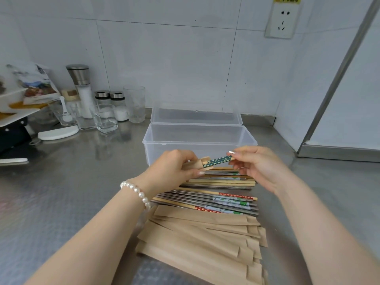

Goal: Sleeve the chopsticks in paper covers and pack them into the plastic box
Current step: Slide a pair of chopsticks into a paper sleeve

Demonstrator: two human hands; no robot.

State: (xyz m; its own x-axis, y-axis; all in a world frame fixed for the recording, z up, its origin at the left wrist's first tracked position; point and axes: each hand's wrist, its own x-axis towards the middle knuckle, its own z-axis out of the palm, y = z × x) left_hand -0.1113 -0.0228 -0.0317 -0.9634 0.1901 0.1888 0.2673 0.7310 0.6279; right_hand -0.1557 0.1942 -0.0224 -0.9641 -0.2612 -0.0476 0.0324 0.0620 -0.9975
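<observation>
I saw the pair of wooden chopsticks with green flower-patterned tops (219, 160) held in the air just in front of the clear plastic box (197, 140), above the heap of loose chopsticks. Their long axis ran left to right, rising slightly toward the right; the patterned end pointed right and the far end was already inside the brown paper cover (195, 164). My left hand (174, 167) had its fingers (200, 173) pinched on the paper cover at its open mouth. My right hand (259, 165) gripped the patterned end between thumb and forefinger, the other fingers loosely curled. A white pearl bracelet (136, 192) sat on the left wrist.

Below the hands lay the pile of mixed metal and wooden chopsticks (216, 194), all lined up left to right, and nearer to me a spread of flat brown paper sleeves (201, 237), also lying crosswise. The box stood behind them with its hinged lid (196, 116) swung back against the white tiled wall (174, 58); its mouth was open and I saw nothing inside.

The steel tabletop (72, 171) was bare to the left of the piles and to the right. Salt shakers and glasses (107, 112) were grouped well off at the back left.
</observation>
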